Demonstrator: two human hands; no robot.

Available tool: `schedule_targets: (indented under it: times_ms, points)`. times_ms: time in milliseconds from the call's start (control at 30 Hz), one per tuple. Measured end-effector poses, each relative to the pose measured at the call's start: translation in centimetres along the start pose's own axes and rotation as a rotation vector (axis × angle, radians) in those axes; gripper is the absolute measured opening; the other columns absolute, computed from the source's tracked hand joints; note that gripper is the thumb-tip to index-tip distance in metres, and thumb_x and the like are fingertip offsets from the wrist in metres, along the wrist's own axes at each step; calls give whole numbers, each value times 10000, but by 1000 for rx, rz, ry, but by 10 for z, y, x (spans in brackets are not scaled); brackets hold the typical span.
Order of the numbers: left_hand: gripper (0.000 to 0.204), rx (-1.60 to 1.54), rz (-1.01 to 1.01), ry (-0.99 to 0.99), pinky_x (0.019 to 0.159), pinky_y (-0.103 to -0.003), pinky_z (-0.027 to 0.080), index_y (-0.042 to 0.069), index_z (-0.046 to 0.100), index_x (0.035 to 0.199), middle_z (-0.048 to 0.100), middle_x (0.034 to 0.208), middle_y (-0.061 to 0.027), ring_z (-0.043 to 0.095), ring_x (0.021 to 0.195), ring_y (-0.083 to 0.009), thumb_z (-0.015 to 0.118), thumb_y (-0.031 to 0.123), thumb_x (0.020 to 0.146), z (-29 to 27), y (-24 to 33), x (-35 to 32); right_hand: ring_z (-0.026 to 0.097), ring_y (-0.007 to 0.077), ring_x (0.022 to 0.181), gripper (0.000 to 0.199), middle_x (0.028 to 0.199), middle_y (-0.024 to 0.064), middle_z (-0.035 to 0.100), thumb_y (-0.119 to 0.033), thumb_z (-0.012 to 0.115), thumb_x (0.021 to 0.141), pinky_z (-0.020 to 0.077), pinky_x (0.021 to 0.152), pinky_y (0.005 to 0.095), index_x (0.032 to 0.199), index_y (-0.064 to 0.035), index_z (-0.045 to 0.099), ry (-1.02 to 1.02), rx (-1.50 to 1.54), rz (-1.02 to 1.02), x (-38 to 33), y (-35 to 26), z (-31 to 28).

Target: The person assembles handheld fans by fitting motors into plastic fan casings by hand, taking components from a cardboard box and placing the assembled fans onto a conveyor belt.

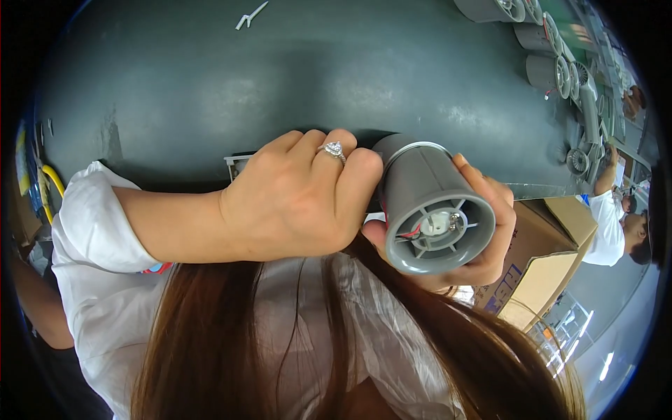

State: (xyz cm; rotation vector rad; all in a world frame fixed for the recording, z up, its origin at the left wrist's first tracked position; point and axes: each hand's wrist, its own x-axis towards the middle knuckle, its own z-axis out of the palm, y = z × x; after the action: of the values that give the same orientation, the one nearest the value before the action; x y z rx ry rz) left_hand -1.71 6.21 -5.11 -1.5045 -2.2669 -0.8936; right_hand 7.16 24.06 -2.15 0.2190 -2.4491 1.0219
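"what's gripped?"
"the right hand [490,227] grasps one smooth grey plastic spoked fan housing [428,183], three o'clock; the left hand [297,196] curls beside it, its hold hidden."
"farther out?"
"one open cardboard box [525,245], four o'clock; one forked white piece [250,17], eleven."

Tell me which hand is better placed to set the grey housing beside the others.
Right, probably: the right hand is wrapped around the grey housing and nearer the other housings at upper right; the left hand is curled at its left.

Close fisheye head view, down onto left hand [297,192] and right hand [499,217]
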Motion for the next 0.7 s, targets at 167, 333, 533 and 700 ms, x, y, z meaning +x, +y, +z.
schedule_targets:
  times_ms: [167, 333, 533, 700]
  points:
    - [237, 73, 41, 14, 447, -258, 408, -22, 514, 804, 518, 709, -136, 492, 518, -177, 589, 121, 631, -2, -7, 1, 579, 316, 1023, 808, 1180, 243, 539, -234, 901, 561, 512, 842, 340, 1190, 52, 483, -99, -95, -12, 5, -13, -3]
    - [103, 328, 174, 102, 414, -239, 346, -5, 509, 777, 542, 728, -148, 452, 499, -155, 569, 57, 721, -2, -17, 6, 595, 294, 940, 958, 1146, 247, 524, -484, 857, 598, 533, 714, 299, 1217, 88, 402, 192, -228, -273, 4, -2, 9]
    - [74, 340, 228, 72, 412, -241, 334, -10, 504, 775, 566, 756, -174, 443, 494, -158, 547, 29, 729, -4, -16, 8, 517, 155, 520, 387, 964, 248, 601, -200, 736, 793, 422, 434, 223, 1014, 80, 585, 319, -429, -327, -9, -8, 16]
    - [96, 257, 217, 80, 414, -253, 344, -30, 513, 798, 565, 766, -184, 459, 501, -174, 543, 23, 724, -4, -19, 13, 465, 108, 464, 270, 871, 232, 627, -165, 643, 866, 366, 375, 195, 928, 97, 615, 351, -459, -369, 4, -5, 13]
